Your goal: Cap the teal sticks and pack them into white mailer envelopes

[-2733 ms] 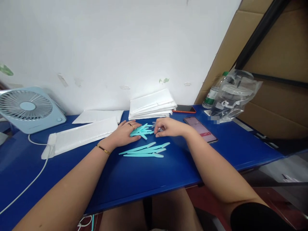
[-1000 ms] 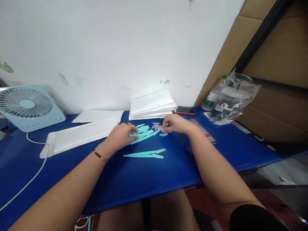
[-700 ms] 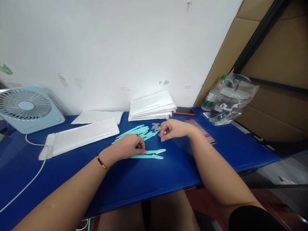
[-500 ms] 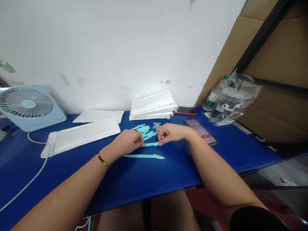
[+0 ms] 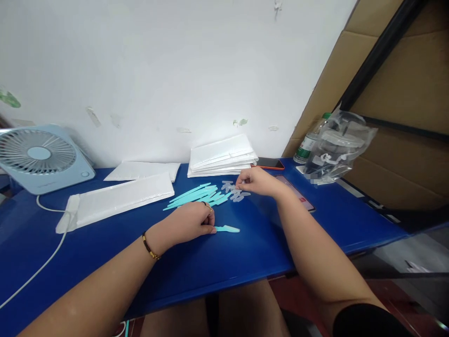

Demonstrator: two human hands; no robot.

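Note:
My left hand (image 5: 196, 221), closed in a pinch, grips a turquoise eyebrow razor (image 5: 228, 229) lying near the front of the blue table. Its blade end sticks out to the right of my fingertips; the handle is hidden under the hand. Just beyond lies a loose pile of several similar razors (image 5: 191, 194). To their right is a small heap of clear plastic blade covers (image 5: 238, 195). Over this heap my right hand (image 5: 254, 180) has thumb and forefinger pinched on what looks like one of the covers, partly hidden by the fingers.
White packets are stacked (image 5: 220, 154) against the wall, and more flat white packets (image 5: 122, 199) lie at left. A light-blue fan (image 5: 45, 157) with a cable stands far left. Two phones (image 5: 270, 163) lie at right, near a bottle (image 5: 307, 142) and a bagged cup (image 5: 336, 150).
The razor held between both hands now lies out of them, apparently in the pile. My left hand has come nearer onto the front razor; my right hand has moved up to the covers.

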